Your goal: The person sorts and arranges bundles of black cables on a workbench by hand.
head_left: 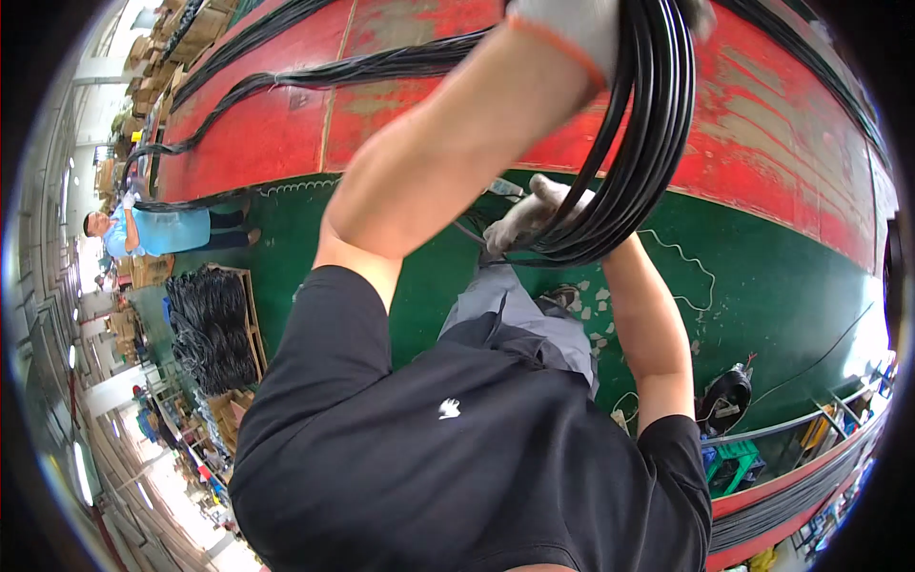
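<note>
A thick coil of black cable (658, 124) hangs in loops between my two gloved hands, over the edge of the red table. My left hand (572, 33), in a pale glove with an orange cuff, reaches across to the top of the loops. It is partly cut off by the upper edge, and grey glove fingers show on the far side of the strands, closed round them. Lower down, my right hand (534, 214) wears a greyish glove and grips the bottom of the coil, its fingers partly hidden by the strands.
Long black cable bundles (381, 67) lie along the scuffed red table (419, 119). Scraps (596, 310) and a pale cord (701, 272) litter the green floor. Another person (167, 229) in blue holds cable at the table's left end, near a pallet of black coils (210, 324). A green stool (734, 464) stands lower right.
</note>
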